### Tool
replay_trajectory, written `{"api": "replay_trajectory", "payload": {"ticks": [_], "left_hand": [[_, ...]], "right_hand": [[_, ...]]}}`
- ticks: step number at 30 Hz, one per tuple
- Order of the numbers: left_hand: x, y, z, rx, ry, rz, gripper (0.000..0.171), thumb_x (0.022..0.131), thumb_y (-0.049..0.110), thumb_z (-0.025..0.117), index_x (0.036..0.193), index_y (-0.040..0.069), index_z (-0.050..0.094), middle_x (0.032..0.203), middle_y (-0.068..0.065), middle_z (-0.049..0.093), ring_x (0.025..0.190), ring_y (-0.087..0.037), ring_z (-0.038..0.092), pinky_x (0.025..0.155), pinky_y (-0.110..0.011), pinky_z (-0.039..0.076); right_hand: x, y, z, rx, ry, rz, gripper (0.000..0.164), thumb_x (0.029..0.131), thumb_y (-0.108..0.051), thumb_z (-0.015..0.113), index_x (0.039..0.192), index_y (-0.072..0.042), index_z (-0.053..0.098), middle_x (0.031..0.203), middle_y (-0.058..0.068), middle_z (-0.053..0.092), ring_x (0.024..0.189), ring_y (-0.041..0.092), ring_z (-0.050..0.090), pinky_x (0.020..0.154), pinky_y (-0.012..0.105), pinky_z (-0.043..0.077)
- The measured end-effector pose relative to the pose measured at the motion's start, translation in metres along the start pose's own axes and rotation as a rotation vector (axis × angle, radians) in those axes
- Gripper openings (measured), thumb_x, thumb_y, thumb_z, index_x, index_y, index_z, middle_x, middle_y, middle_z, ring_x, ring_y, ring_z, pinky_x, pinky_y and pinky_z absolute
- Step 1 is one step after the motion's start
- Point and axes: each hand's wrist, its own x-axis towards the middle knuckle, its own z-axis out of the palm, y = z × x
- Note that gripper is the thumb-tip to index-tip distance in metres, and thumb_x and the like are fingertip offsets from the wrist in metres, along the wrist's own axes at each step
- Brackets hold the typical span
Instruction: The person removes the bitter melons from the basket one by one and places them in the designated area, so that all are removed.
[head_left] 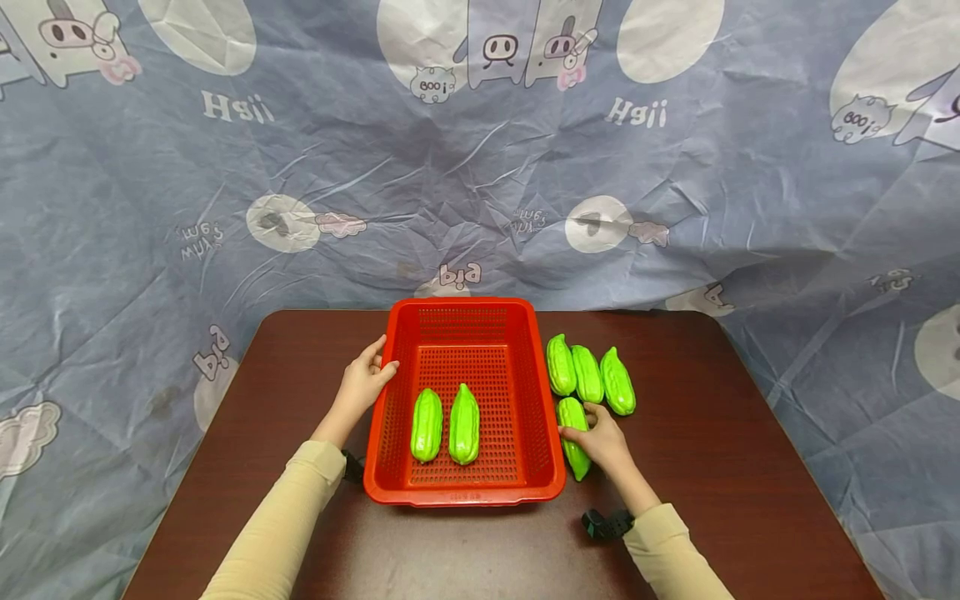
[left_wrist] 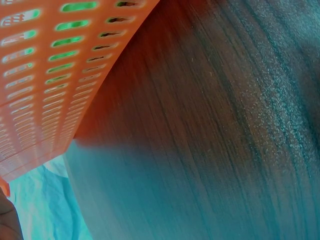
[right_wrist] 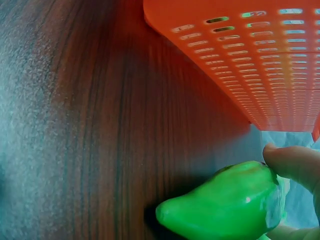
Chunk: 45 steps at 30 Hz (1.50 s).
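Observation:
At the left rim of a red plastic basket (head_left: 465, 497), my left hand (head_left: 362, 385) grips the edge with the thumb over it and the fingers outside. Two bright green, ridged bitter melons (head_left: 427, 425) lie side by side inside, in the near half. To the right of the basket, my right hand (head_left: 602, 440) holds another bitter melon (head_left: 576, 458) between thumb and fingers. In the right wrist view this bitter melon (right_wrist: 225, 205) points its tapered tip away from the thumb, low over the table. Only a sliver of the left hand (left_wrist: 9, 220) shows in the left wrist view.
Just beyond my right hand, three more bitter melons (head_left: 587, 374) lie close together on the dark brown table (head_left: 697, 433). A blue-grey printed cloth (head_left: 480, 183) hangs behind the table's far edge. The basket's slotted side walls stand upright between the hands.

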Motion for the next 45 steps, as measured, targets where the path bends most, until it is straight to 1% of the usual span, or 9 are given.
{"api": "replay_trajectory", "payload": {"ticks": [10,21,27,35,40,45], "left_hand": [[0.000,0.001,0.001,0.004,0.001,0.000,0.066,0.095,0.023,0.064,0.153,0.007,0.036,0.093,-0.011,0.061,0.066,-0.014,0.051,0.060,-0.025,0.042],[0.000,0.001,0.001,0.008,0.003,0.005,0.066,0.095,0.022,0.064,0.153,0.006,0.036,0.092,-0.011,0.060,0.066,-0.013,0.052,0.059,-0.024,0.042],[-0.001,0.001,-0.001,-0.006,-0.002,-0.008,0.066,0.095,0.023,0.064,0.153,0.006,0.036,0.091,-0.009,0.058,0.067,-0.013,0.051,0.058,-0.024,0.042],[0.000,0.000,-0.001,-0.014,-0.005,-0.010,0.067,0.095,0.023,0.064,0.153,0.007,0.036,0.092,-0.010,0.059,0.068,-0.013,0.053,0.060,-0.024,0.044],[0.000,-0.001,-0.001,-0.016,-0.005,-0.011,0.067,0.094,0.024,0.064,0.153,0.008,0.036,0.092,-0.009,0.059,0.068,-0.013,0.053,0.060,-0.023,0.044],[0.000,0.000,-0.001,-0.015,-0.007,-0.010,0.067,0.095,0.024,0.064,0.153,0.009,0.036,0.092,-0.009,0.060,0.069,-0.013,0.053,0.061,-0.023,0.044]], "right_hand": [[-0.002,0.001,0.000,-0.029,0.011,-0.007,0.078,0.084,-0.029,0.075,0.142,0.008,0.040,0.129,0.032,0.057,0.118,0.043,0.055,0.096,0.054,0.046],[-0.003,0.003,0.000,-0.025,0.028,-0.026,0.078,0.084,-0.032,0.075,0.141,0.010,0.042,0.127,0.031,0.059,0.117,0.043,0.056,0.096,0.053,0.046],[-0.003,0.002,-0.001,-0.029,0.035,-0.023,0.078,0.084,-0.033,0.075,0.141,0.009,0.042,0.127,0.031,0.059,0.119,0.043,0.056,0.097,0.052,0.047],[-0.005,-0.014,-0.014,-0.004,0.013,-0.012,0.076,0.087,-0.031,0.072,0.144,0.008,0.040,0.132,0.033,0.054,0.121,0.045,0.056,0.095,0.049,0.051],[-0.006,-0.025,-0.027,0.015,-0.010,0.005,0.075,0.091,-0.033,0.068,0.148,0.004,0.035,0.139,0.031,0.049,0.128,0.044,0.051,0.099,0.051,0.048],[-0.006,-0.038,-0.038,0.042,0.009,-0.003,0.075,0.093,-0.033,0.066,0.150,0.003,0.033,0.143,0.030,0.046,0.131,0.043,0.049,0.102,0.052,0.045]]}}
